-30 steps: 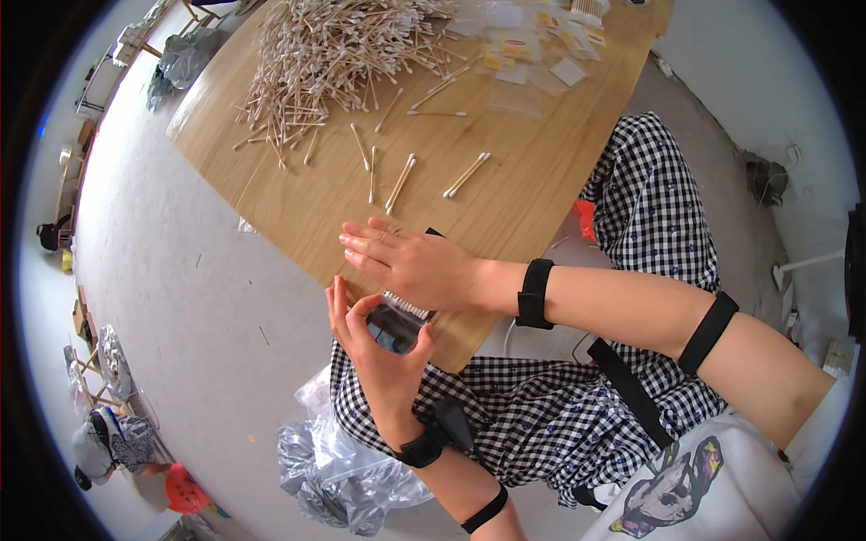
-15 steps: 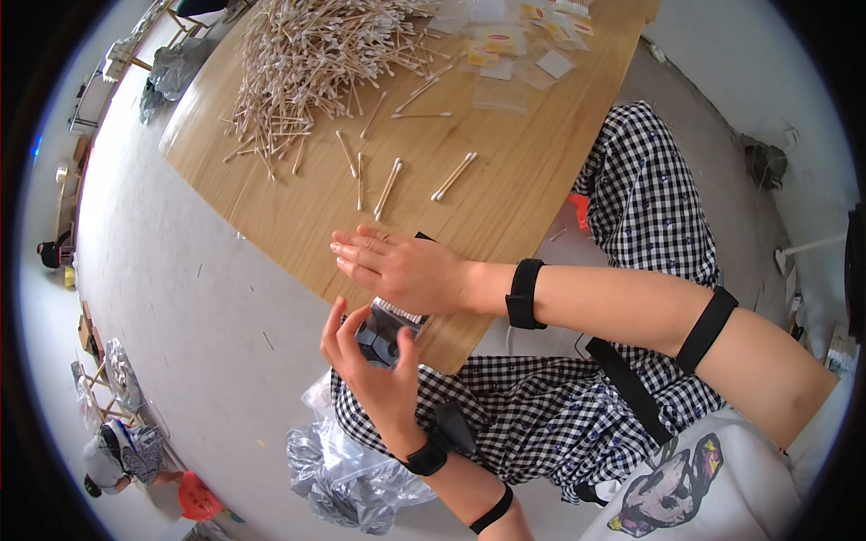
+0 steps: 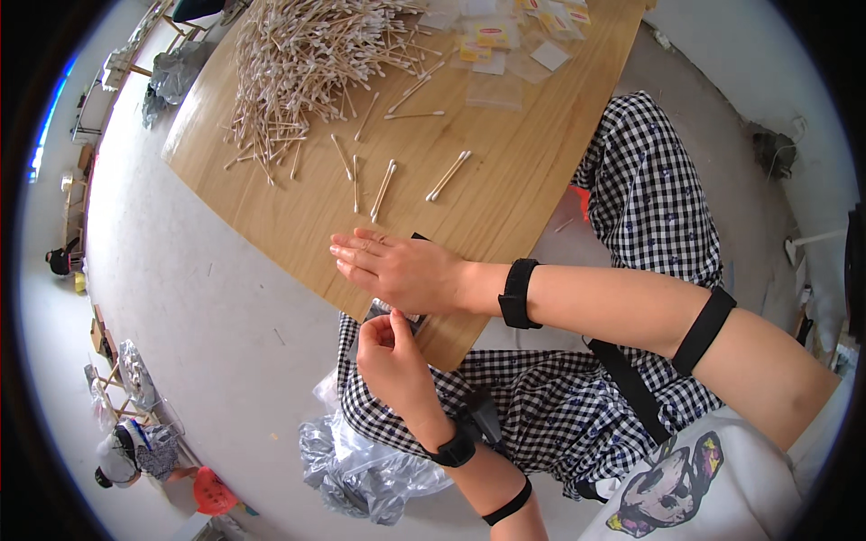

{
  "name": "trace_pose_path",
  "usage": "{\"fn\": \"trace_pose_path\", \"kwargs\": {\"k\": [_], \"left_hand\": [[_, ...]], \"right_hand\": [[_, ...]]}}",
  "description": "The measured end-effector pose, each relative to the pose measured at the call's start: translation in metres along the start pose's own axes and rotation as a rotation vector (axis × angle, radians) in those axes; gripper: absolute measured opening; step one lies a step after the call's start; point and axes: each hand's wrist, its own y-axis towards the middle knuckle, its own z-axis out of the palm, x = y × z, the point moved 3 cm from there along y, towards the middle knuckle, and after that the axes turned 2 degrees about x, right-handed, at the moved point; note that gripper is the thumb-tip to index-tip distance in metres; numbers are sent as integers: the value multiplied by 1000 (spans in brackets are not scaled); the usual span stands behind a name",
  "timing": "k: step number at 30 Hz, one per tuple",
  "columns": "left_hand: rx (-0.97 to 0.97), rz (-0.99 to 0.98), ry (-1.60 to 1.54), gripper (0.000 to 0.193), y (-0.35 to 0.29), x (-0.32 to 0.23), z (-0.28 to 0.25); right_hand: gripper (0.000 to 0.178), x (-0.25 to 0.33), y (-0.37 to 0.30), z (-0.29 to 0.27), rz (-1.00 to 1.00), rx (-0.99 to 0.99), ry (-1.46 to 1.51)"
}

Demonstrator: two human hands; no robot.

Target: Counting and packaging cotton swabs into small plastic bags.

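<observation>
The left hand (image 3: pixel 394 347) has thumb and fingertips together at a clear packet (image 3: pixel 377 309); whether film is between them, I cannot tell. The packet's visible end points lapward at the wooden table's (image 3: pixel 280 221) near edge; the flat, straight-fingered right hand (image 3: pixel 401 270) hides most of its long axis. Beyond lie a swab heap (image 3: pixel 311 68) and pale floor (image 3: pixel 180 316).

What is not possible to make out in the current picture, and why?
All in the head view:
Packet: largely covered by the right hand; its contents cannot be counted.
Left hand: its curled pose hides whether it grips or only touches the packet.
Swab pile: far end cut off by the top edge.
Person at lower left: too small to tell what they do.
</observation>
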Motion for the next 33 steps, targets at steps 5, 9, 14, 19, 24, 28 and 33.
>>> {"fn": "trace_pose_path", "kwargs": {"k": [5,9,14,19,24,28,33], "left_hand": [[-38,12,-34,23,-4,-7,2],[-44,-27,-95,24,-2,-4,1],[-61,-54,-27,24,-3,-7,1],[-86,-26,158,22,-6,-17,4],[14,-95,-229,15,2,2,-3],[-2,-90,-309,13,2,5,-2],[-21,-43,-274,16,3,10,-1]], "right_hand": [[49,0,0,1,-8,-16,-7],[50,0,0,0,-6,-4,-14],[50,2,1,-1,3,3,1],[48,-2,-1,-1,-5,5,-39],[47,2,0,-1,-8,14,-59],[47,3,0,2,-3,-21,-35],[46,13,1,10,27,-60,17]]}}
